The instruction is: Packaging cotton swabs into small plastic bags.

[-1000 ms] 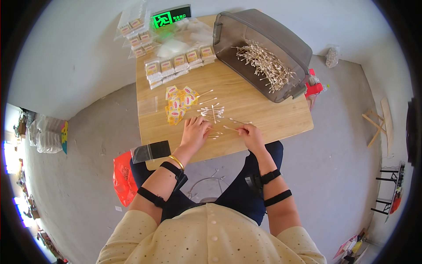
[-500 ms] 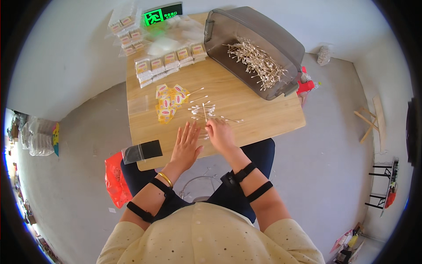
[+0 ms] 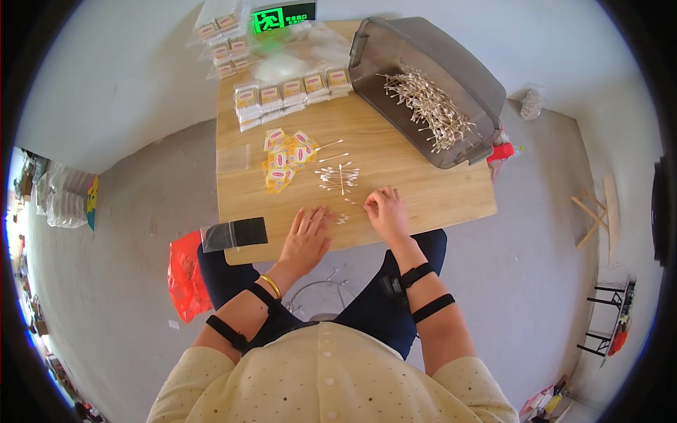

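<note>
Right hand [image 3: 389, 217] is now sitting farther from the left hand [image 3: 307, 236] than half a second ago, and its fingertips are pinching one thin brown cotton swab with white ends [image 3: 356, 203]. So the swabs seem to be getting sorted one by one. The left hand is lying flat, fingers stretched out, beside a small bunch of swabs [image 3: 340, 219]. A bigger swab heap [image 3: 342, 177] is resting just past both hands on the pale wooden table [image 3: 437, 192].

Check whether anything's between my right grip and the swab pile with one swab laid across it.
Nothing visible does: bare tabletop separates the right grip from the swab pile. A single swab shows at its fingertips, and the grey bin lies farther back.
</note>
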### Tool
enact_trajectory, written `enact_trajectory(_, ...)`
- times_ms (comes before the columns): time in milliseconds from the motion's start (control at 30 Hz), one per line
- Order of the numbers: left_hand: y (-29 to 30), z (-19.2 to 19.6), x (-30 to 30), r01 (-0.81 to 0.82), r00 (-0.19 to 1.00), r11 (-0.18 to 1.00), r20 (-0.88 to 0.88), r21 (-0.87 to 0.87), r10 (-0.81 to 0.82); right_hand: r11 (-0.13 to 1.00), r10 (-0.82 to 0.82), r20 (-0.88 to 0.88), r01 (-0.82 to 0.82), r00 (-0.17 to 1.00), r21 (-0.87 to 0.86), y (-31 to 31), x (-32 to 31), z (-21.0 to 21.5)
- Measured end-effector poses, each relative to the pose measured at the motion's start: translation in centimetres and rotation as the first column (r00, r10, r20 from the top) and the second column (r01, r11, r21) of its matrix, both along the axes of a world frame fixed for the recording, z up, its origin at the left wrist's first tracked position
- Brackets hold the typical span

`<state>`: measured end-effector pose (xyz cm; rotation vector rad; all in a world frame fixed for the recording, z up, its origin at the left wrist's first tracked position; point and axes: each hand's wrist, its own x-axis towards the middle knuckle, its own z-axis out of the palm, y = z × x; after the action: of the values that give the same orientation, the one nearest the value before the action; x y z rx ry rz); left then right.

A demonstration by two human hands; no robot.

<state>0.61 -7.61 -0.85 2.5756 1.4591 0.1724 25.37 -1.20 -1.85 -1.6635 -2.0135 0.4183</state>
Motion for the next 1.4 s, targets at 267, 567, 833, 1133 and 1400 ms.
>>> enact_trajectory(267,0.2,0.2,0.1,0.025,0.997,0.999,0.076,0.023,-0.027,1.0,0.012,-0.179,-0.01,0.984,0.009,0.7,-5.9,1.1)
enact_trajectory(567,0.6,-0.9,0.1,0.021,0.995,0.999,0.092,0.034,-0.024,0.994,-0.11,0.123,0.105,0.986,0.043,3.5,-6.7,1.1)
enact_trajectory(833,0.4,-0.8,0.0,0.01,0.987,1.0,0.158,0.03,-0.014,0.999,0.036,0.017,-0.036,0.999,0.011,3.0,-5.0,2.0)
enact_trajectory(1133,0.6,0.1,0.1,0.021,0.992,0.999,0.125,0.043,-0.027,0.984,0.176,0.052,-0.177,0.983,0.007,2.8,-5.2,2.9)
enact_trajectory(1400,0.7,-0.4,0.1,0.042,0.989,0.999,0.139,0.024,-0.045,0.982,0.178,0.076,-0.182,0.981,0.049,4.3,-6.1,2.3)
